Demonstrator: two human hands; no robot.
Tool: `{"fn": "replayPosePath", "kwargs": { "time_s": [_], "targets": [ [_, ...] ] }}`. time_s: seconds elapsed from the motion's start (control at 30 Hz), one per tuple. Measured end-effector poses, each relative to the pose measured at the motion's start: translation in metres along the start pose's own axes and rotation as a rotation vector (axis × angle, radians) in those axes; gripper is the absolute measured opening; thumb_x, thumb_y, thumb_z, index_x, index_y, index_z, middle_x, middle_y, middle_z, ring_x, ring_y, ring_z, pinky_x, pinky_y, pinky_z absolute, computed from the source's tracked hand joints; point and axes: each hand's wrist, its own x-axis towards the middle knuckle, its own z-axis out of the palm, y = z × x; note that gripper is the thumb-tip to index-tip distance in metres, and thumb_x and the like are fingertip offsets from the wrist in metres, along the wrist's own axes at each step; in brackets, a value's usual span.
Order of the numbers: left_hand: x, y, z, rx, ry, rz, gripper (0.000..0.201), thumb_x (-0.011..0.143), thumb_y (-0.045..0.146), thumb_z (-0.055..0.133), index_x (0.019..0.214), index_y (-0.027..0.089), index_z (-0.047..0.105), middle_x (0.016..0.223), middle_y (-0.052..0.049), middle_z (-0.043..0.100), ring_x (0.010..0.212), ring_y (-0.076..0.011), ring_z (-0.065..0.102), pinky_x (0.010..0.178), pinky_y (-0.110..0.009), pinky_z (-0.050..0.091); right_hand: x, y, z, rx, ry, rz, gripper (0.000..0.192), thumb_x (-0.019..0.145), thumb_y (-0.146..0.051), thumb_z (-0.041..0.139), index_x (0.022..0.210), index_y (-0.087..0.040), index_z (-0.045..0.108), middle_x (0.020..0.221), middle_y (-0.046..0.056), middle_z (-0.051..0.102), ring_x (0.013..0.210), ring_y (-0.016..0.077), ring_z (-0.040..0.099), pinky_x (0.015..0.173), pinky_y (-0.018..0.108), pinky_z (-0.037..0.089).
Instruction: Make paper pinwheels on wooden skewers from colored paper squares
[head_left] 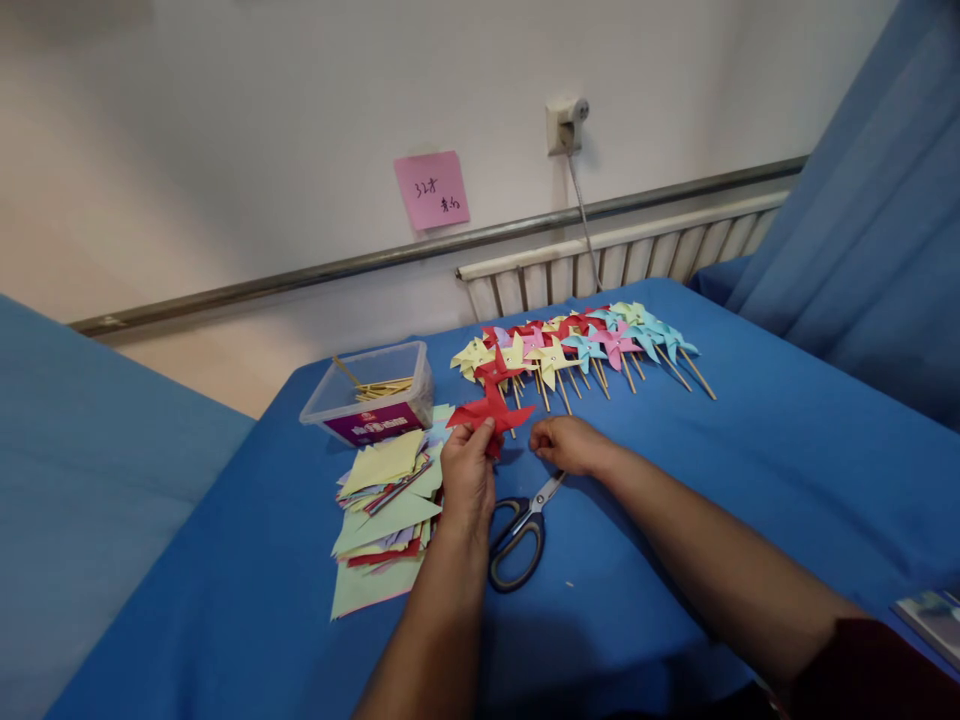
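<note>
My left hand (466,470) pinches a red paper pinwheel (491,411) by its lower edge, holding it just above the blue table (750,470). Next to it, my right hand (570,443) rests on the cloth with its fingers curled; whether it holds anything small I cannot tell. A pair of scissors (520,532) with dark handles lies between my forearms, blades pointing toward the right hand. Behind the hands, a row of finished pinwheels (577,350) on wooden sticks lies in red, yellow, pink and light blue.
A stack of coloured paper squares (386,510) lies left of my left hand. Behind it stands a clear plastic box (371,395) with wooden sticks. A radiator (615,265), a wall socket (564,125) and a pink note (433,190) are at the wall. Blue curtain hangs right.
</note>
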Motion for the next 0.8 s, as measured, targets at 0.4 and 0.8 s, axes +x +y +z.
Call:
{"fn": "replayPosePath", "kwargs": {
  "time_s": [0.4, 0.8],
  "targets": [
    [-0.0033, 0.0001, 0.0023, 0.037, -0.016, -0.01, 0.024, 0.06, 0.025, 0.076, 0.062, 0.016, 0.054, 0.05, 0.003, 0.056, 0.045, -0.0091, 0.051, 0.045, -0.02, 0.036, -0.0012, 0.0038, -0.0043, 0.011, -0.062, -0.076, 0.014, 0.076, -0.011, 0.057, 0.081, -0.019, 0.067, 0.077, 0.0, 0.068, 0.069, 0.0125, 0.057, 0.061, 0.021, 0.035],
    [-0.0031, -0.0013, 0.0019, 0.048, -0.019, -0.01, 0.025, 0.06, 0.026, 0.077, 0.063, 0.015, 0.055, 0.052, 0.003, 0.058, 0.046, -0.009, 0.052, 0.046, -0.02, 0.036, -0.0025, -0.0025, -0.0036, -0.095, 0.017, -0.001, 0.013, 0.079, -0.017, 0.054, 0.088, -0.019, 0.064, 0.083, 0.004, 0.069, 0.073, 0.0158, 0.058, 0.061, 0.024, 0.031]
  ]
}}
